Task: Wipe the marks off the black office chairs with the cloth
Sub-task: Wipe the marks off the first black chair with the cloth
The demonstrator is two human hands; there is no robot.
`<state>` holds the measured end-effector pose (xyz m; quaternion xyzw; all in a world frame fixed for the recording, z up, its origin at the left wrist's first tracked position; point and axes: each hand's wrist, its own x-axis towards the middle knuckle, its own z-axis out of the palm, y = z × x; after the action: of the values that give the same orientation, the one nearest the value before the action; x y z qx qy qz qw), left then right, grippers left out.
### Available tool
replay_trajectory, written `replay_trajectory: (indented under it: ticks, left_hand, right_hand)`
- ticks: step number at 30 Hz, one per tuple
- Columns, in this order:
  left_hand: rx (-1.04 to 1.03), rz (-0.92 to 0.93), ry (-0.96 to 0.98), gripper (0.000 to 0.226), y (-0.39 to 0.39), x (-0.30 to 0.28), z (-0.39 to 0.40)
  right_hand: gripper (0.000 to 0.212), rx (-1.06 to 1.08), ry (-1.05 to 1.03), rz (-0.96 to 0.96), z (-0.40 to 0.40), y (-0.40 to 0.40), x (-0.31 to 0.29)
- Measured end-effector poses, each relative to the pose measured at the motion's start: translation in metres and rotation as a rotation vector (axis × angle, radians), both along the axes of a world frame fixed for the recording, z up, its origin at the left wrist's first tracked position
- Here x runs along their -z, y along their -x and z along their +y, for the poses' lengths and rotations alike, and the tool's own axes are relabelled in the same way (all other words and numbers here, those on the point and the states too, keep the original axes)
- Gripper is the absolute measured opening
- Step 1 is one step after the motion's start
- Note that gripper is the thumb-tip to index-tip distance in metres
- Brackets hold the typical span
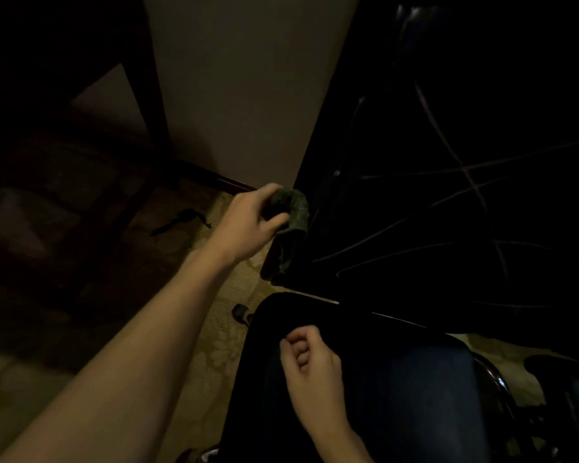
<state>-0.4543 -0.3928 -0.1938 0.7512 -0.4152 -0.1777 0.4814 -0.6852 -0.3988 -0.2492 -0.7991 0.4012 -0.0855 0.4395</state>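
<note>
Dim room, pale wall (pixel 248 88) ahead, patterned carpet (pixel 214 345) underfoot, dark wooden furniture (pixel 81 78) off to the left. Head view only: black office chair (pixel 448 212) filling the right side, faint pale lines crossing its back, likely the marks to clear, though hard to be sure in this light. Left hand (pixel 248 225) curled round a bunched dark green cloth (pixel 290 225), fingers and thumb pinching it, cloth touching the chair's left edge and hanging down along it. Right hand (pixel 310 362) low near the seat (pixel 315 315), fingers loosely curled, nothing visibly in them. Best done, probably, by flattening the cloth for wider contact, pressing firmly, following each line along its length, and steadying the chair with the free hand.
</note>
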Motion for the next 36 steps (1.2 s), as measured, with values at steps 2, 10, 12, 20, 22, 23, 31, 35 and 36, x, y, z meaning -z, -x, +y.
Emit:
replay_trajectory:
  ticks: [2, 10, 12, 20, 22, 23, 31, 35, 36]
  left_hand:
    - [0.009, -0.031, -0.011, 0.037, 0.0, -0.001, -0.007]
    - [0.039, -0.036, 0.008, 0.019, -0.004, 0.006, -0.004]
    - [0.039, -0.015, 0.012, 0.018, -0.003, 0.005, 0.004]
    - [-0.11, -0.058, 0.025, 0.024, 0.025, 0.001, 0.072]
    - [-0.154, -0.088, 0.036, 0.025, 0.035, -0.001, 0.093]
    - [-0.173, -0.099, 0.042, 0.024, 0.04, 0.0, 0.105]
    - [-0.382, -0.194, 0.16, 0.031, 0.075, 0.037, 0.161]
    - [-0.446, -0.137, 0.171, 0.03, 0.089, 0.056, 0.17]
    - [-0.442, -0.125, 0.166, 0.032, 0.091, 0.059, 0.171]
  right_hand:
    - [0.004, 0.003, -0.017, -0.005, 0.003, 0.001, 0.007]
    - [0.013, 0.103, -0.015, -0.282, -0.011, -0.031, -0.026]
    - [0.018, 0.101, 0.023, -0.358, -0.014, -0.038, -0.042]
    - [0.041, -0.003, 0.424, -0.358, 0.027, -0.037, -0.072]
    - [0.041, -0.021, 0.514, -0.345, 0.042, -0.036, -0.073]
    - [0.041, -0.025, 0.552, -0.346, 0.049, -0.035, -0.071]
    - [0.042, -0.069, 0.801, -0.433, 0.095, -0.018, -0.034]
    - [0.046, 0.006, 0.955, -0.438, 0.106, -0.024, -0.02]
    - [0.046, 0.035, 0.978, -0.448, 0.108, -0.028, -0.019]
